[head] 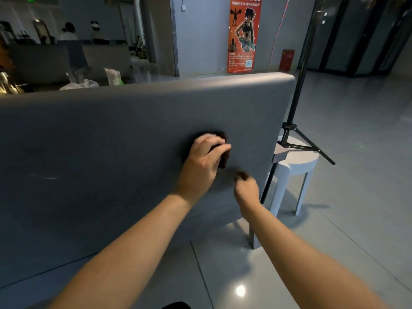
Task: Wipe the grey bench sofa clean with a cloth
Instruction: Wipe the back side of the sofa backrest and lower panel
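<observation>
Left hand grips a dark cloth against the grey bench sofa; right hand pinches a dark scrap. Seemingly mid-wipe; next, sweep leftward.

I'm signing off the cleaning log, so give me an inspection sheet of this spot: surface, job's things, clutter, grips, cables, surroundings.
Surface: grey sofa back, upright, faint pale streak at lower left.
Job's things: dark cloth against the back panel.
Clutter: plastic bags behind the sofa.
Grips: left hand holds the cloth; right hand pinches a dark piece, perhaps the cloth's corner.
Cables: thin reddish line on far wall, kind unclear.
Surroundings: white stool, black tripod, orange poster, tiled floor.
</observation>
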Demonstrator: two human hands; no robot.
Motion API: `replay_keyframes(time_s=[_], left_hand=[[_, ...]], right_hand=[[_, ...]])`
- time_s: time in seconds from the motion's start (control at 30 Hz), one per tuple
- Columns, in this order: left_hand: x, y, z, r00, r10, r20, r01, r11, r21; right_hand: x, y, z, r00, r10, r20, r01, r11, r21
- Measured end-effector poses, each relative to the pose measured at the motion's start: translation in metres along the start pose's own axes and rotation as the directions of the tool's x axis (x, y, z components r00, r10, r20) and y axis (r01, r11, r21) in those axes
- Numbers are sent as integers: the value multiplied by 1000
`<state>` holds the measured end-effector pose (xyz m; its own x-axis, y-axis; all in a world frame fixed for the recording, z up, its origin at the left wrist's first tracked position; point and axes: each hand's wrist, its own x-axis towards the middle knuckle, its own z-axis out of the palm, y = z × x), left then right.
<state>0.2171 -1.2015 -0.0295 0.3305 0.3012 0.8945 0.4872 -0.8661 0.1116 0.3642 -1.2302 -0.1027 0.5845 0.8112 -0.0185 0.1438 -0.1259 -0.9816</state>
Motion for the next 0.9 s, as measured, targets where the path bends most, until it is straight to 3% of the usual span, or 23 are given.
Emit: replay_keyframes(time_s=[0.13,0.3,0.47,0.63,0.77,0.9], left_hand=[[38,1,46,1000,12,8,-13,999,29],[2,-10,95,983,-34,178,24,998,59],[-14,-12,110,963,-128,235,111,990,85],[-97,-1,119,835,-235,497,197,972,129],[-101,-2,123,791,-330,515,302,943,141],[-108,15,106,707,-470,528,454,875,169]], right_hand=[[27,14,-17,999,31,14,-32,999,45],[50,39,-26,995,18,94,-24,998,63],[60,45,-18,992,-22,125,9,995,103],[62,55,-16,987,-79,143,79,997,4],[56,60,-11,966,-201,166,232,952,-201],[42,67,-6,963,-128,238,182,958,-220]])
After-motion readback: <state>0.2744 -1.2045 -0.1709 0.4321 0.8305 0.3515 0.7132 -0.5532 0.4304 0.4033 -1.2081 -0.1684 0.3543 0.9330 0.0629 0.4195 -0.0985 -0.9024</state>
